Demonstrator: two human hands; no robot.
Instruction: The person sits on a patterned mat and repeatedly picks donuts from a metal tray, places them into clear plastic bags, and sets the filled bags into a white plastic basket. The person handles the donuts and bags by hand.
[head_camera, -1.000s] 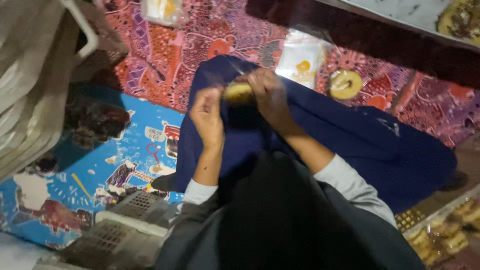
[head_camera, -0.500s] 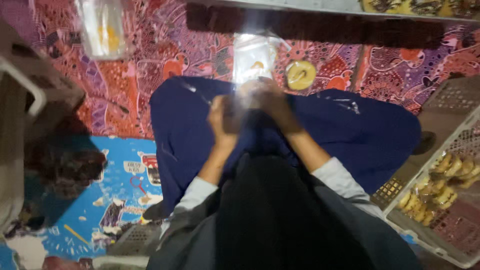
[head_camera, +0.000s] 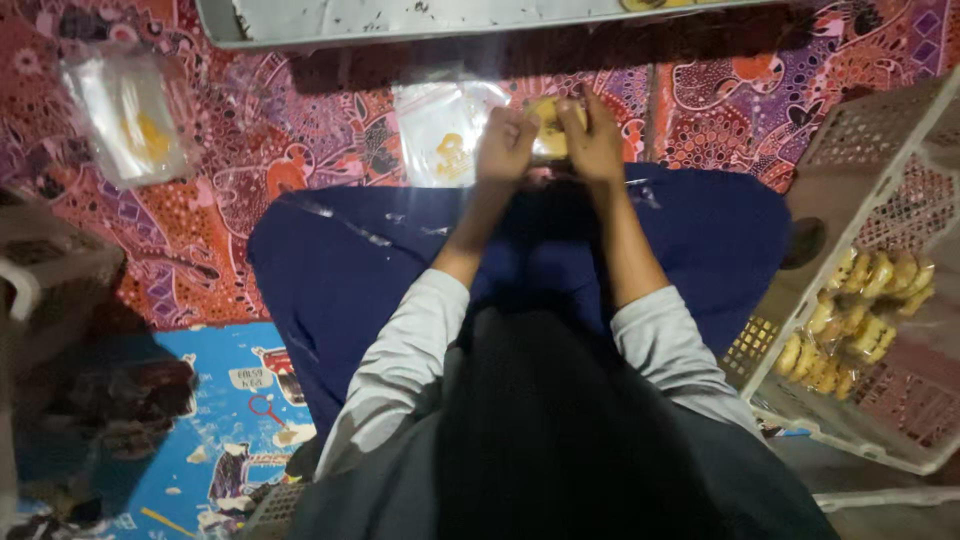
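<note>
Yellow pastry (head_camera: 547, 122) pinched between both hands' fingers (head_camera: 588, 122) (bagged).

Dim, uneven lighting is noted; glare is seen on the plastic bags (head_camera: 445, 130). Deep shadow is recorded lower left, and edges are softly blurred.

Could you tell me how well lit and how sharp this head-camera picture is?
Head view: dim overall, with the lower left in deep shadow; glare on the plastic bag near the left hand; the right hand and the yellow snack look slightly soft.
</note>
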